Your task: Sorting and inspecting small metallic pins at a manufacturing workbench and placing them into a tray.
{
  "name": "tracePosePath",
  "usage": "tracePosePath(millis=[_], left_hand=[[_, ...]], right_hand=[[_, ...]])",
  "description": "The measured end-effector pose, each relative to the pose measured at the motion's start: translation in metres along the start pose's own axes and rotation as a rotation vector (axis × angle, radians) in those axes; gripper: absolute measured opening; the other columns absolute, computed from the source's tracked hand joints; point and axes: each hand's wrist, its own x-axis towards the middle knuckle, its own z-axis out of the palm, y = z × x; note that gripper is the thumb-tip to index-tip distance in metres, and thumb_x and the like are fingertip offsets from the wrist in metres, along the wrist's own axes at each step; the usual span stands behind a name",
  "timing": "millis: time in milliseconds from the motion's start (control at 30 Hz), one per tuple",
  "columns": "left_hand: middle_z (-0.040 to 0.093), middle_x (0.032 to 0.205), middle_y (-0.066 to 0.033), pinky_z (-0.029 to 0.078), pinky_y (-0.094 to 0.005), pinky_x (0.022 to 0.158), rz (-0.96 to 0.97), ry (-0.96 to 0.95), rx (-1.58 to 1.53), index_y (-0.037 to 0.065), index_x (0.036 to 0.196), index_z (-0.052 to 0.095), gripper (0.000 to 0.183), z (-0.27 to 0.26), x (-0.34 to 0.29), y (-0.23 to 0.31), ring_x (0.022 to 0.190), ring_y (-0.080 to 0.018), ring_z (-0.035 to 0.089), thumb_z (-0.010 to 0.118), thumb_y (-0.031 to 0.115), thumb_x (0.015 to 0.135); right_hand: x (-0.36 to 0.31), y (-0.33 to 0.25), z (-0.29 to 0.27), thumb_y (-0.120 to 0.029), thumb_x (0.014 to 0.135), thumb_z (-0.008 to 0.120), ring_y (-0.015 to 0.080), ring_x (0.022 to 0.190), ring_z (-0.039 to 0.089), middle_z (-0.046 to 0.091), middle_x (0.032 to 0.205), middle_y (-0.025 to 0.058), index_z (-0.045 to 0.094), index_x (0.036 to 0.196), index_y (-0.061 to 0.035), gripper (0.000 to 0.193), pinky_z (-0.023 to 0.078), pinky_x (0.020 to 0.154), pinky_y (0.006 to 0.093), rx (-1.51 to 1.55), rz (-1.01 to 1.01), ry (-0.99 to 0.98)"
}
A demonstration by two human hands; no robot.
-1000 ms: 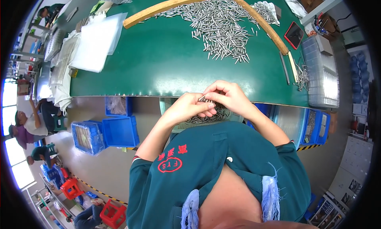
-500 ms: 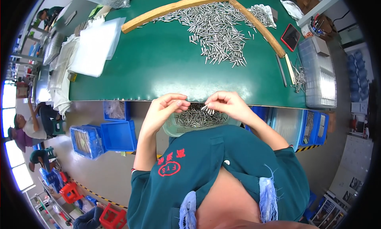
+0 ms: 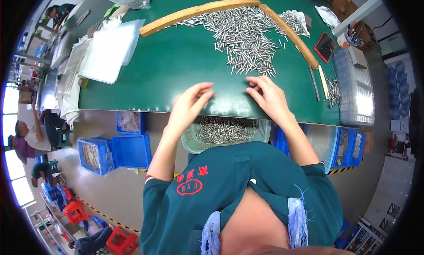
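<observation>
Closest to me is the person's dark green shirt [image 3: 203,211], and just in front of it sits a pale green basket [image 3: 189,140] with small metal pins [image 3: 225,129] heaped inside, its far side tucked under the table's edge.

Beyond the basket, both hands are over the near part of the green table [image 3: 150,87], well apart from each other. The left hand [image 3: 193,99] has its thumb and fingers parted, with nothing between them. The right hand [image 3: 268,96] is just the same, curved and spread, gripping nothing. Whether either one touches the tabletop I can't tell.

Past the fingertips, nearest the right hand, lies a broad pile of loose pins [image 3: 247,41]. To the right are clear plastic trays [image 3: 355,91], with a red-edged phone [image 3: 325,47] beyond them. White sheets [image 3: 106,49] lie to the left. Two wooden strips [image 3: 201,12] meet at an angle along the pile's far side and right side.
</observation>
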Motion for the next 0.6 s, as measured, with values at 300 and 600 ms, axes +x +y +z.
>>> tracePosePath(millis=[300,600], left_hand=[[0.059,0.099,-0.0072,0.047,-0.0354,0.082,0.446,0.103,0.563,0.010,0.107,0.060,0.024,0.030,0.099,-0.006,0.094,-0.0249,0.057,0.053,0.011,0.084],[0.055,0.094,-0.0095,0.046,-0.0368,0.082,0.343,0.064,0.668,0.006,0.096,0.060,0.022,0.024,0.079,-0.005,0.093,-0.0269,0.054,0.060,0.006,0.075]], right_hand=[[0.006,-0.002,0.003,-0.022,0.082,0.063,0.0186,0.073,0.062,0.059,0.085,0.0039,0.064,0.099,-0.0122,0.020,0.049,0.064,0.0313,-0.074,0.027,0.001],[0.013,-0.006,0.008,-0.021,0.082,0.061,0.0198,0.073,0.061,0.057,0.086,0.0043,0.061,0.105,-0.0121,0.025,0.049,0.064,0.0327,-0.100,-0.012,-0.046]])
